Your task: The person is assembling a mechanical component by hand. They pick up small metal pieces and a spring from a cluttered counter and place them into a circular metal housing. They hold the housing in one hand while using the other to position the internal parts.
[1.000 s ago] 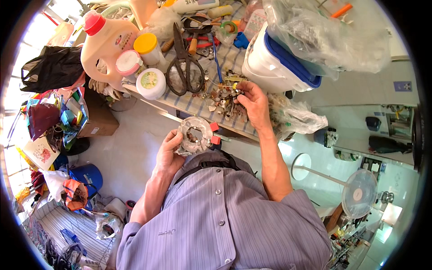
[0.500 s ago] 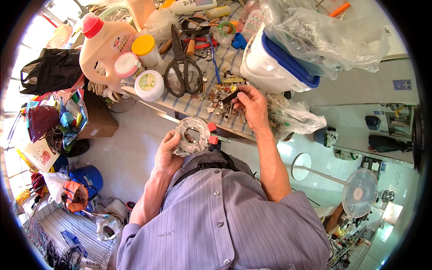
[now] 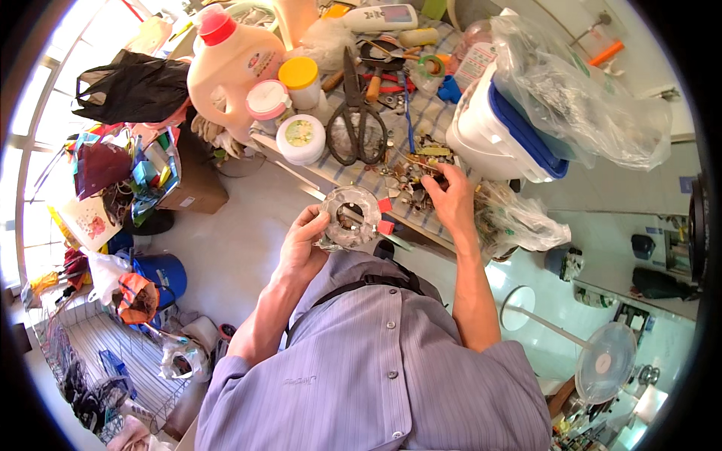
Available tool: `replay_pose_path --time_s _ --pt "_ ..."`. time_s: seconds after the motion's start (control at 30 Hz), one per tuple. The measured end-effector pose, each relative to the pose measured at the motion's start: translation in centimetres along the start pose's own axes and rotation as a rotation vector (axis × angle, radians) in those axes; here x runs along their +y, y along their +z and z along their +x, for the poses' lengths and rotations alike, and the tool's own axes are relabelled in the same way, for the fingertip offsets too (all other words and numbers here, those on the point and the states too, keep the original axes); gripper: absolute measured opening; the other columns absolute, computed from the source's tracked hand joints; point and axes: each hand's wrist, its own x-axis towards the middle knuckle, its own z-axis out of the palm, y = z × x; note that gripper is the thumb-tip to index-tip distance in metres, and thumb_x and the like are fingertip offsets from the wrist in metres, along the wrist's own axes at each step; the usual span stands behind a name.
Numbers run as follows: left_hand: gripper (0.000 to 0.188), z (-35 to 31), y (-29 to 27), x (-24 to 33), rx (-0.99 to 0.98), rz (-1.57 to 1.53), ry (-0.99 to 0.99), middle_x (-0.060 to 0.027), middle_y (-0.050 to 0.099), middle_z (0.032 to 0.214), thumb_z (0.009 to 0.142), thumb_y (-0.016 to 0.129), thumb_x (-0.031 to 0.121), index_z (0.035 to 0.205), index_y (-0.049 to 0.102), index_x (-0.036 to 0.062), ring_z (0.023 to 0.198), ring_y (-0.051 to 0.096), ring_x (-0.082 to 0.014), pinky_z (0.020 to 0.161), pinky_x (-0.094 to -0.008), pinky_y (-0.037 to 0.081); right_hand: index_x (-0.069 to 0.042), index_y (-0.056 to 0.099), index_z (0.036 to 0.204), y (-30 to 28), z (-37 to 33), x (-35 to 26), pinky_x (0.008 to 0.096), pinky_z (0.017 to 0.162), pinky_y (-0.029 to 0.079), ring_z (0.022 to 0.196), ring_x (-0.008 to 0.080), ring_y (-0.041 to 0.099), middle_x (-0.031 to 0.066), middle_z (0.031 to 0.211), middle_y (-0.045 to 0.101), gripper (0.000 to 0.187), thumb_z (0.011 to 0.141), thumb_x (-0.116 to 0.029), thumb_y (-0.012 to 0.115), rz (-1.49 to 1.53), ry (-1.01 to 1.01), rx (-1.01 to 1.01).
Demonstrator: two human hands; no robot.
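Note:
My left hand (image 3: 304, 239) grips a clear, ring-shaped plastic piece (image 3: 331, 239) by its left side, in front of the table's near edge. Two red blocks (image 3: 385, 216) stick out from the ring's right side. Over a pile of small metal and electronic scraps (image 3: 401, 183) at the table's edge is my right hand (image 3: 453, 201), its thumb and fingers drawn together. Whatever lies between those fingertips is too small and dark to make out. Large dark scissors (image 3: 353, 113) lie beyond the pile, with a blue thin stick (image 3: 409, 113) beside them.
Left of the scissors stand a white round jar (image 3: 301, 150), a yellow-lidded jar (image 3: 299, 94) and a big red-capped jug (image 3: 226, 71). A white bucket with a blue lid (image 3: 481, 135) and a clear plastic bag (image 3: 526, 218) flank my right hand. A fan (image 3: 604, 364) stands to the right.
The whole scene has shifted rightward in view. My right hand has moved lower over the scraps, and the dark flat strip it held no longer shows clearly. My left hand still holds the ring.

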Motion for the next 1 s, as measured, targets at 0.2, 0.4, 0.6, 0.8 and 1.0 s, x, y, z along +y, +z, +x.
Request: replay_pose_path --time_s 0.2,0.4,0.6,0.8,1.0 --pt "0.02 -0.5 0.9 2.1 -0.047 -0.049 0.084 -0.0085 0.069 0.107 0.098 0.066 0.011 0.115 0.06 0.0029 0.098 0.069 -0.0214 0.093 -0.0401 0.057 0.002 0.07 0.113 0.1 -0.3 0.8 0.0389 0.079 0.054 0.089 0.0327 0.068 0.0184 0.107 0.069 0.033 0.088 -0.019 0.07 -0.019 -0.024 -0.025" --pt "0.016 -0.6 -0.2 1.9 0.019 -0.04 0.063 -0.0082 0.069 0.105 0.099 0.065 0.011 0.113 0.061 0.0031 0.096 0.069 -0.0226 0.092 -0.0408 0.057 0.002 0.07 0.11 0.2 -0.3 0.4 0.039 0.082 0.054 0.093 0.0332 0.069 0.0189 0.107 0.069 0.029 0.088 -0.017 0.067 -0.005 0.026 -0.013" --pt "0.017 -0.9 -0.9 -0.6 0.081 -0.037 -0.054 -0.0092 0.069 0.106 0.098 0.067 0.012 0.111 0.061 0.0034 0.098 0.069 -0.0239 0.093 -0.042 0.057 0.003 0.07 0.109 -0.3 1.5 0.9 0.0369 0.081 0.053 0.087 0.0271 0.069 0.0191 0.102 0.072 0.029 0.088 -0.016 0.065 0.218 0.159 0.034" --pt "0.017 -0.6 -1.3 -1.8 0.068 -0.042 -0.118 -0.0095 0.07 0.108 0.098 0.067 0.012 0.112 0.062 0.0048 0.099 0.069 -0.0248 0.094 -0.0435 0.057 0.002 0.071 0.111 -0.4 1.9 0.7 0.0356 0.082 0.053 0.086 0.0233 0.068 0.0153 0.099 0.073 0.032 0.089 -0.021 0.068 0.224 0.174 0.009" --pt "0.016 -0.7 -0.3 -1.9 0.08 -0.019 -0.146 -0.0085 0.07 0.107 0.098 0.067 0.012 0.111 0.062 0.0054 0.098 0.069 -0.0241 0.093 -0.0436 0.058 0.003 0.071 0.108 -0.5 1.7 1.1 0.0285 0.061 0.051 0.067 0.0125 0.064 0.0095 0.087 0.071 0.026 0.093 -0.017 0.069 0.477 0.325 -0.157"
